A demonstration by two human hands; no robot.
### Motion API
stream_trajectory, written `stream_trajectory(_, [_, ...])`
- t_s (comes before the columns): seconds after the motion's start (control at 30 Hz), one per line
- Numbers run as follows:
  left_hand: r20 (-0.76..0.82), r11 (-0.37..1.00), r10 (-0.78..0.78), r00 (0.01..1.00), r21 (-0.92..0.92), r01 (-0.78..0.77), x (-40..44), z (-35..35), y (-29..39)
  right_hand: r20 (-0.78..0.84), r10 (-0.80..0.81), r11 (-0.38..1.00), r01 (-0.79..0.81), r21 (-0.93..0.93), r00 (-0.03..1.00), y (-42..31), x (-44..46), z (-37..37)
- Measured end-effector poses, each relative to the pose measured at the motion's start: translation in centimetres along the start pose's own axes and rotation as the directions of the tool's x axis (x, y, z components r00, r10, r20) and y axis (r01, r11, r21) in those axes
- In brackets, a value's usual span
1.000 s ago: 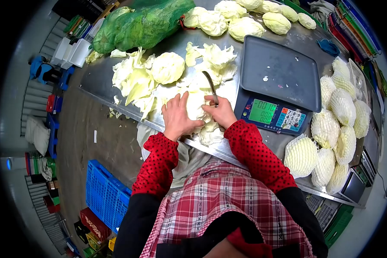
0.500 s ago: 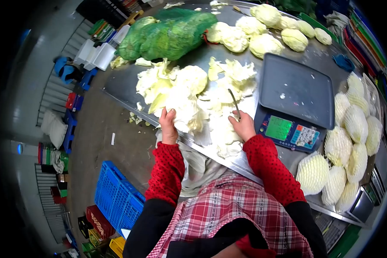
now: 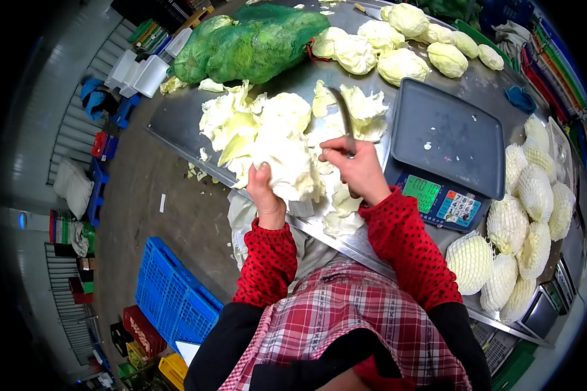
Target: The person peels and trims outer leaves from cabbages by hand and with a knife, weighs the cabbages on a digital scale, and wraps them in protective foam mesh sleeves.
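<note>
My left hand (image 3: 266, 197) grips the near side of a pale cabbage (image 3: 282, 156), its thumb on the outer leaves and its other fingers mostly hidden. In my right hand (image 3: 359, 166) is a curved knife (image 3: 341, 107), fingers closed round the handle and the dark blade pointing up and away. This hand is just right of the cabbage, above loose leaves. More torn cabbage leaves (image 3: 365, 107) lie behind the knife and to the left of the cabbage.
A scale (image 3: 447, 140) with a lit green display stands right of my hands. Net-wrapped cabbages (image 3: 535, 192) lie beyond it. Bare cabbages (image 3: 403, 66) and a green mesh sack (image 3: 261, 42) are at the back. A blue crate (image 3: 176, 293) stands on the floor at left.
My right hand has lifted and moved left toward the cabbage, turning the knife blade higher. My left hand has shifted slightly right, still on the cabbage.
</note>
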State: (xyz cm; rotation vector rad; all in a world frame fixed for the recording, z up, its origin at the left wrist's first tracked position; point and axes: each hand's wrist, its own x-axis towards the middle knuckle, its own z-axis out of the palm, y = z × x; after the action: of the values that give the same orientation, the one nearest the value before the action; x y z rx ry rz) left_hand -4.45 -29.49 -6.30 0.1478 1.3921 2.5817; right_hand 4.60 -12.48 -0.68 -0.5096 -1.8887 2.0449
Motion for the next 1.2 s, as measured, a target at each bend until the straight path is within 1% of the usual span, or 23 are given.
stream_trajectory(0.03, [0.02, 0.989, -0.048, 0.999, -0.14, 0.05, 0.1, 0.1, 0.1, -0.015, 0.034, 0.999, -0.033, 0.036, 0.999, -0.3, 0.1, -0.2])
stream_trajectory(0.1, [-0.005, 0.996, -0.067, 0.998, -0.059, 0.067, 0.4, -0.5, -0.4, 0.004, -0.035, 0.989, 0.035, -0.141, 0.999, 0.5, -0.2, -0.3])
stream_trajectory(0.17, [0.228, 0.795, -0.243, 0.943, -0.51, 0.328, 0.3, -1.0, -0.8, 0.004, -0.103, 0.985, 0.102, -0.141, 0.995, 2.1, -0.9, 0.0])
stream_trajectory(0.2, [0.213, 0.744, -0.35, 0.912, -0.528, 0.409, -0.7, 0.3, 0.1, -0.028, -0.223, 0.964, 0.217, -0.153, 0.974, 3.2, -1.1, -0.4])
stream_trajectory(0.23, [0.215, 0.744, -0.348, 0.913, -0.528, 0.408, -0.5, -0.5, -0.3, -0.04, -0.058, 0.987, 0.051, -0.155, 0.998, 4.0, -1.5, -1.3])
stream_trajectory(0.3, [0.2, 0.766, -0.299, 0.933, -0.532, 0.36, 0.7, -2.3, -2.5, -0.101, 0.01, 0.955, -0.04, -0.295, 0.995, 8.8, -2.9, -3.3])
stream_trajectory(0.37, [0.341, 0.831, -0.153, 0.928, -0.463, 0.307, 2.3, -3.8, -4.0, 0.017, 0.243, 0.753, -0.178, -0.634, 0.97, 10.2, -6.7, -4.6])
stream_trajectory(0.4, [0.296, 0.838, -0.196, 0.935, -0.445, 0.316, 1.7, 1.2, -0.7, 0.028, 0.132, 0.726, -0.078, -0.683, 0.991, 12.0, -9.2, -4.8])
stream_trajectory(0.47, [0.224, 0.967, -0.178, 0.958, -0.143, 0.213, 2.2, 6.7, 0.4, 0.102, -0.073, 0.622, 0.126, -0.773, 0.992, 12.6, -12.0, -4.8])
stream_trajectory(0.5, [0.352, 0.981, -0.167, 0.921, -0.036, 0.192, 2.5, 8.9, 0.2, 0.165, -0.17, 0.546, 0.232, -0.805, 0.972, 11.9, -12.4, -5.1])
stream_trajectory(0.57, [0.45, 0.969, -0.013, 0.893, 0.227, -0.101, 3.6, 13.8, -2.1, 0.132, -0.217, 0.548, 0.232, -0.804, 0.967, 10.9, -12.8, -6.2])
stream_trajectory(0.6, [0.508, 0.89, 0.076, 0.858, 0.353, -0.288, 3.2, 17.0, -2.8, 0.111, -0.273, 0.56, 0.252, -0.789, 0.955, 10.6, -12.8, -6.5])
stream_trajectory(0.67, [0.657, 0.516, 0.06, 0.752, 0.624, -0.586, 1.9, 22.8, -3.6, 0.051, -0.2, 0.606, 0.165, -0.778, 0.978, 10.5, -13.5, -8.2])
stream_trajectory(0.7, [0.814, 0.491, 0.0, 0.581, 0.506, -0.709, 1.6, 25.4, -3.9, -0.002, -0.118, 0.649, 0.076, -0.757, 0.993, 10.4, -13.8, -9.1])
stream_trajectory(0.77, [0.869, 0.056, -0.103, 0.484, 0.491, -0.869, 0.7, 27.3, -8.5, -0.003, -0.013, 0.68, 0.007, -0.733, 1.0, 9.6, -14.4, -10.4])
stream_trajectory(0.83, [0.904, 0.0, 0.097, 0.415, 0.417, -0.909, 0.2, 27.4, -11.1, -0.135, 0.003, 0.745, -0.092, -0.661, 0.991, 10.1, -15.5, -11.4])
stream_trajectory(0.87, [0.905, 0.107, 0.039, 0.423, 0.417, -0.903, 0.5, 27.0, -9.8, -0.165, -0.023, 0.743, -0.093, -0.662, 0.986, 10.7, -16.1, -11.7])
stream_trajectory(0.9, [0.898, 0.393, 0.233, 0.372, 0.263, -0.881, 2.2, 25.6, -11.4, -0.17, -0.001, 0.749, -0.112, -0.652, 0.985, 11.3, -16.8, -11.8])
stream_trajectory(0.93, [0.856, 0.554, 0.116, 0.504, 0.366, -0.748, 3.0, 23.9, -9.5, -0.182, 0.048, 0.77, -0.152, -0.619, 0.982, 11.8, -17.7, -11.9])
stream_trajectory(0.97, [0.81, 0.576, 0.136, 0.57, 0.403, -0.711, 4.0, 21.2, -8.2, -0.204, 0.087, 0.786, -0.193, -0.588, 0.975, 12.4, -18.6, -12.0])
stream_trajectory(1.03, [0.683, 0.278, 0.205, 0.701, 0.646, -0.711, 6.8, 13.2, -7.0, -0.131, 0.035, 0.809, -0.105, -0.579, 0.991, 14.4, -20.1, -11.7])
stream_trajectory(1.13, [0.468, 0.204, 0.075, 0.88, 0.857, -0.473, 7.5, 0.0, -3.8, -0.167, 0.241, 0.855, -0.29, -0.431, 0.956, 14.3, -19.7, -10.1])
stream_trajectory(1.2, [0.365, -0.086, 0.201, 0.909, 0.931, -0.354, 5.5, -6.4, -1.5, -0.087, 0.194, 0.663, -0.195, -0.722, 0.977, 13.2, -17.8, -9.5])
